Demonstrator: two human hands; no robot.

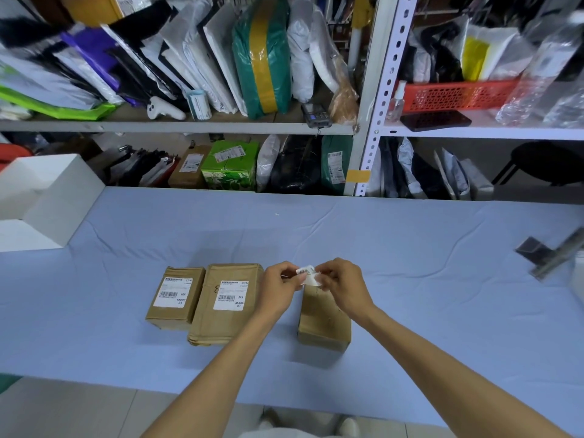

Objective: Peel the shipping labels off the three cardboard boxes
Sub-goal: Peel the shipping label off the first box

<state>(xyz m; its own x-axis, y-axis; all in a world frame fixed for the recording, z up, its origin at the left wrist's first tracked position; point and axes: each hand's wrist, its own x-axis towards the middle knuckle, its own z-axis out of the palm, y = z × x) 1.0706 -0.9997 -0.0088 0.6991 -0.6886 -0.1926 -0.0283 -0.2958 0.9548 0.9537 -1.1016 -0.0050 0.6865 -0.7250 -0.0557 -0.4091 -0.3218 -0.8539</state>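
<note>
Both bare forearms extend forward from the near edge of the table and converge above its middle. The left hand [279, 287] and right hand [343, 287] are raised close together, knuckles up, fingers curled inward. Each pinches one side of a crumpled peeled label [308, 275] between thumb and fingertips.

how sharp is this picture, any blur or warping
Head view: the labels on the left box and middle box read fairly sharp; shelf parcels top left smear with blur; wide-angle lens bends the shelf upright; even light, soft shadow under the right box.
</note>
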